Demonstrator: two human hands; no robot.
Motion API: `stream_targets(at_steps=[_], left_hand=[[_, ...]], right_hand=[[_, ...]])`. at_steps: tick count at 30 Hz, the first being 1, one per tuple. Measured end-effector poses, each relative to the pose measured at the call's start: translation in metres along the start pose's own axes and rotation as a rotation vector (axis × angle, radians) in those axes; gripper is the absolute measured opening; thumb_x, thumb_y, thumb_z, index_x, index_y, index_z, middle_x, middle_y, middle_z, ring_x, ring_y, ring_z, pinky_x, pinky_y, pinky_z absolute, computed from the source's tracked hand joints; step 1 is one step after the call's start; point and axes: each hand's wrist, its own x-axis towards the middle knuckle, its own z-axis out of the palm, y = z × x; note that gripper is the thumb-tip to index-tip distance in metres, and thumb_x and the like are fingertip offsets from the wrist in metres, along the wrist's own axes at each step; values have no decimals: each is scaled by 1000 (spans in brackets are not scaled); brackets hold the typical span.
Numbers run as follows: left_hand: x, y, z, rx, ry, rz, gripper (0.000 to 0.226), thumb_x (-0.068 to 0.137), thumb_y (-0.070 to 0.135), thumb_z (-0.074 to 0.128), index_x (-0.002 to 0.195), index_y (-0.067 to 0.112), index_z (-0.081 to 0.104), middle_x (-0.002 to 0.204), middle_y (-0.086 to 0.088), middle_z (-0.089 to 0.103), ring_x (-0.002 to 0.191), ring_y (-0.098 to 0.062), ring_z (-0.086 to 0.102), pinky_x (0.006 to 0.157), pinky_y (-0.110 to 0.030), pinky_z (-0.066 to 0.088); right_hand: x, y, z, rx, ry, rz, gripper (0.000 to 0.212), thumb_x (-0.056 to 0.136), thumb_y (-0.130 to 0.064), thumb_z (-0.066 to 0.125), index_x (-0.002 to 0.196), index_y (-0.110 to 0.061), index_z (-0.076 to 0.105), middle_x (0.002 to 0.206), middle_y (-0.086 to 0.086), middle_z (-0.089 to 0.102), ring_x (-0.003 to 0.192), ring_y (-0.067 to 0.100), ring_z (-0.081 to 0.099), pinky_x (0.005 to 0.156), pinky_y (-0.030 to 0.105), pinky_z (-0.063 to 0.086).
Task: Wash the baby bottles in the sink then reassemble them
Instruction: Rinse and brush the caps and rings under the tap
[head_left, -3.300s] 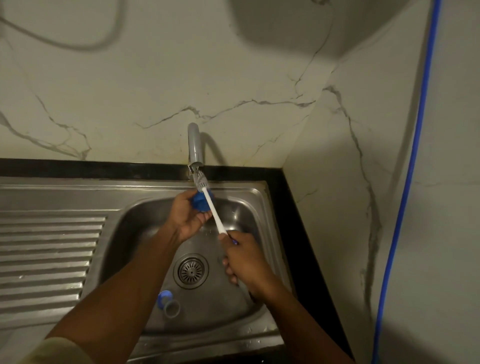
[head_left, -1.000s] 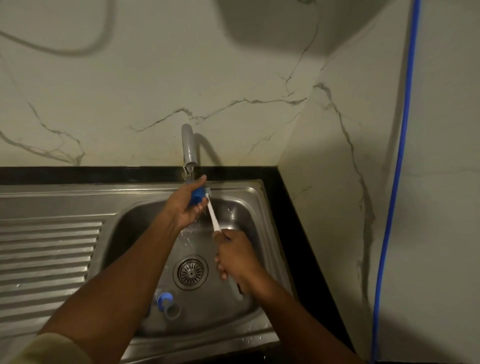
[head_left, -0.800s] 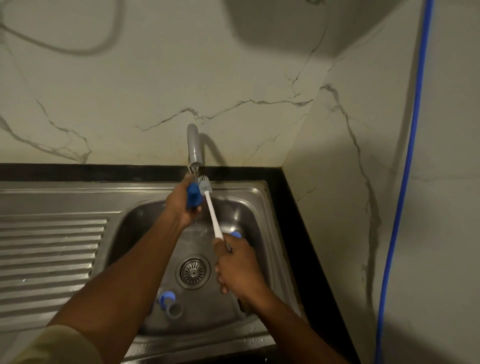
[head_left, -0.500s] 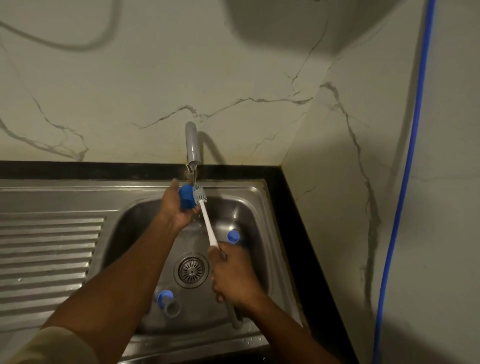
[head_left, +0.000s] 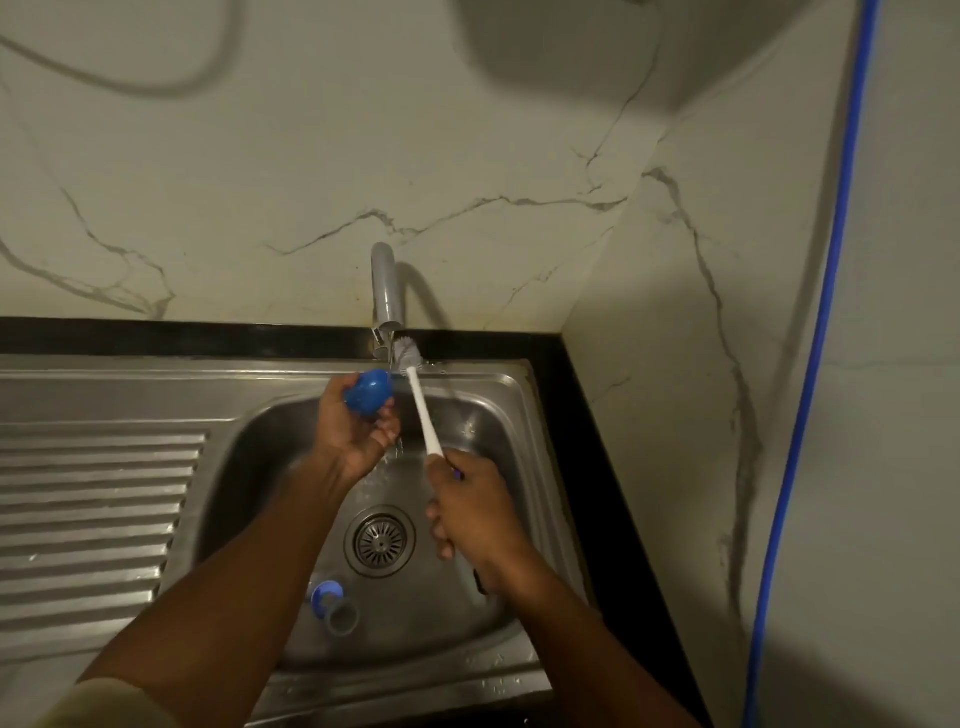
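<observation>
Head view: right hand (head_left: 475, 514) grips the brush (head_left: 423, 410), now off the blue cap (head_left: 368, 391) (clasped in left hand (head_left: 353, 431)).

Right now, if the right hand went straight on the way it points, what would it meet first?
Probably the tap spout: the right hand aims its brush toward the back wall, bristles beside the spout's mouth. Depth is unclear.

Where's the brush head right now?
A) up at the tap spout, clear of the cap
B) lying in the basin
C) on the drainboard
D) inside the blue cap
A: the bottle brush head sits right at the tap spout, apart from the blue cap held in the left hand.
</observation>
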Motion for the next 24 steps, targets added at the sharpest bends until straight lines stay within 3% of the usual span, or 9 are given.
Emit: stream_targets(at_steps=[4,6,10,14,16,20,24], left_hand=[[-1,-2,6,-160,-46,-36,46,87,30,63,125,5,54,97,-13,59,81,-18,59,77,-26,55],[0,-2,7,-184,-67,-38,43,92,27,58,128,4,53,101,-15,61,84,-20,62,74,-28,59],[1,-2,7,-152,-18,-13,38,92,27,56,122,3,53,105,-17,59,84,-19,60,70,-23,55],[5,9,4,-111,11,-33,39,92,32,56,120,4,55,98,-14,59,80,-18,58,77,-27,51],[3,5,4,-55,11,-49,36,92,31,55,115,4,55,97,-14,60,79,-19,60,80,-29,53],[-2,1,13,-13,12,-76,40,91,33,55,118,4,55,92,-13,60,72,-16,57,74,-25,50],[-2,9,10,24,53,-77,53,87,34,60,132,6,52,107,-13,56,77,-17,55,60,-27,54]], right_hand=[[-17,24,21,-304,-25,-23,24,102,-38,42,98,-22,59,74,-2,57,58,9,55,50,27,47],[-12,29,30,-284,25,-33,25,102,-38,41,100,-21,59,78,-2,57,64,10,57,54,28,50],[2,12,26,-131,38,42,27,103,-33,42,110,-14,59,75,0,55,53,9,53,41,21,42],[-21,24,31,-200,-19,32,23,103,-34,41,94,-20,57,68,-2,52,48,8,49,41,22,40],[-13,20,30,-154,42,23,23,103,-32,41,87,-21,54,66,0,52,46,8,48,42,22,40],[-10,16,33,-118,94,-11,22,103,-30,42,86,-20,53,66,0,53,47,7,49,43,22,41],[-25,31,42,-231,135,-42,29,103,-31,42,77,-21,52,65,-1,53,51,10,52,48,27,45]])
